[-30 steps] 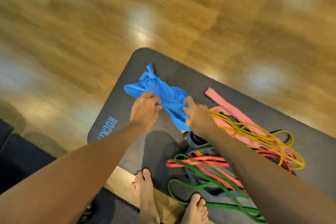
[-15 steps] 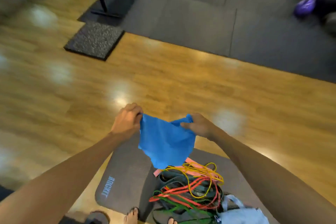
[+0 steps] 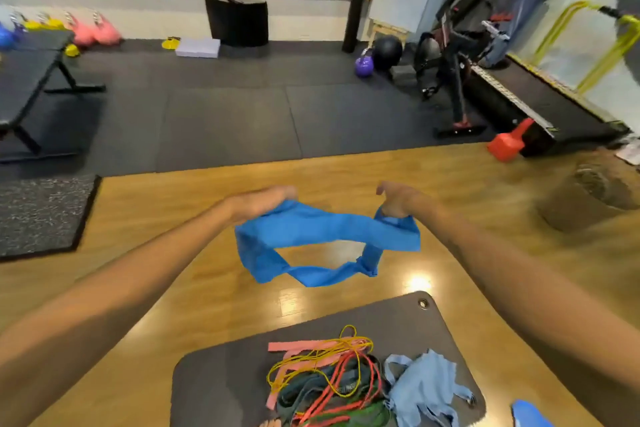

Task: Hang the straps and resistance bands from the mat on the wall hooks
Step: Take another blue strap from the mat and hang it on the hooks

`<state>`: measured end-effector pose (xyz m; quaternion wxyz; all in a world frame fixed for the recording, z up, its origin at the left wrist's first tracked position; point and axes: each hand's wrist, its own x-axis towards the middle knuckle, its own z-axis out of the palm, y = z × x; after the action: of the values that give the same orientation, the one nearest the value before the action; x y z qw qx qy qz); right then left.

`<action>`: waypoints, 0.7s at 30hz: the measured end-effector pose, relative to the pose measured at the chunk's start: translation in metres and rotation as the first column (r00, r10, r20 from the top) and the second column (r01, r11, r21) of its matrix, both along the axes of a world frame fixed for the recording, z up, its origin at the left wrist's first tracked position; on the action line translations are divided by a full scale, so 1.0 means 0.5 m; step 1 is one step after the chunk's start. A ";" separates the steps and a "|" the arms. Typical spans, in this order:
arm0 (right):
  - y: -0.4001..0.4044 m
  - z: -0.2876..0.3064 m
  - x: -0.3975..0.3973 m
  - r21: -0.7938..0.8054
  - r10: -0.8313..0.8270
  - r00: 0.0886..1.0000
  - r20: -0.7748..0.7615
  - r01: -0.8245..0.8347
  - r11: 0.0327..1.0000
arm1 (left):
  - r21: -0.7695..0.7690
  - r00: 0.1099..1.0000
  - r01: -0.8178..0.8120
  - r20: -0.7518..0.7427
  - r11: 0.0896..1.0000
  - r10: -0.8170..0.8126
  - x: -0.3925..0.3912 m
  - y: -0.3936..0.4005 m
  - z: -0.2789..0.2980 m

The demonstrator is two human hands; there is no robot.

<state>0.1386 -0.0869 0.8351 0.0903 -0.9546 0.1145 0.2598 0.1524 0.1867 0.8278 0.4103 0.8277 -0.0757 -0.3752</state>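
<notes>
A wide blue resistance band (image 3: 325, 236) hangs stretched in the air between both hands, its lower part sagging in a loop above the wooden floor. My left hand (image 3: 258, 203) grips its left end. My right hand (image 3: 398, 199) holds its right end, which drapes down over the hand. Below, the dark grey mat (image 3: 221, 381) lies on the floor with a tangled pile of bands (image 3: 325, 378) in yellow, pink, red, green and dark grey, plus a pale blue band (image 3: 426, 388) beside them. No wall hooks are visible.
Black rubber flooring (image 3: 225, 114) lies ahead, with a black bench (image 3: 24, 90) at the left and a speckled pad (image 3: 38, 211). Kettlebells (image 3: 93, 31) line the far wall. An exercise bike (image 3: 453, 62), a treadmill (image 3: 519, 104) and a red object (image 3: 507, 142) stand at the right.
Both hands lifted the blue band off the mat and spread apart, stretching it open. The view rose from the mat to the room ahead.
</notes>
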 end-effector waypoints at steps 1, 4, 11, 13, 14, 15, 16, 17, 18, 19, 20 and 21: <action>-0.017 0.017 -0.011 0.006 -0.035 0.999 0.023 0.034 0.999 | 0.101 0.982 0.190 -0.011 0.977 -0.189 0.012 -0.025 0.027; -0.072 0.051 -0.057 0.068 -0.154 0.988 0.017 0.153 0.986 | 0.235 0.822 0.555 -0.008 0.798 -0.570 0.014 -0.108 0.115; -0.135 0.088 -0.250 0.784 -0.740 0.665 0.102 0.404 0.471 | -0.204 0.706 0.696 0.369 0.688 -0.605 -0.059 -0.335 0.195; -0.147 0.098 -0.304 0.890 -0.842 0.538 0.032 0.367 0.269 | -0.101 0.597 0.772 0.454 0.627 -0.661 -0.102 -0.400 0.190; -0.158 0.104 -0.331 0.915 -0.869 0.495 0.011 0.345 0.208 | -0.054 0.542 0.801 0.486 0.596 -0.685 -0.124 -0.432 0.182; -0.168 0.110 -0.354 0.928 -0.881 0.473 0.001 0.327 0.176 | -0.014 0.497 0.819 0.520 0.574 -0.695 -0.144 -0.457 0.177; -0.181 0.116 -0.382 0.936 -0.887 0.461 0.000 0.313 0.163 | 0.016 0.458 0.832 0.543 0.555 -0.703 -0.168 -0.484 0.174; -0.195 0.123 -0.413 0.945 -0.888 0.460 -0.001 0.291 0.149 | 0.030 0.436 0.842 0.550 0.539 -0.712 -0.194 -0.511 0.176; -0.209 0.125 -0.444 0.956 -0.880 0.475 -0.013 0.265 0.129 | 0.012 0.438 0.849 0.542 0.528 -0.717 -0.224 -0.534 0.183; -0.221 0.126 -0.479 0.964 -0.868 0.495 -0.032 0.243 0.103 | -0.004 0.442 0.855 0.529 0.519 -0.724 -0.253 -0.556 0.193; -0.230 0.124 -0.516 0.964 -0.854 0.518 -0.046 0.246 0.098 | 0.005 0.431 0.863 0.516 0.505 -0.741 -0.279 -0.574 0.203; -0.236 0.123 -0.555 0.952 -0.836 0.547 -0.043 0.276 0.132 | 0.037 0.409 0.872 0.496 0.489 -0.766 -0.300 -0.588 0.213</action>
<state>-0.1389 -0.2049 0.8968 0.7000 -0.6480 0.2965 -0.0459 0.0026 -0.1075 0.9344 0.2334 0.6905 -0.6081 -0.3145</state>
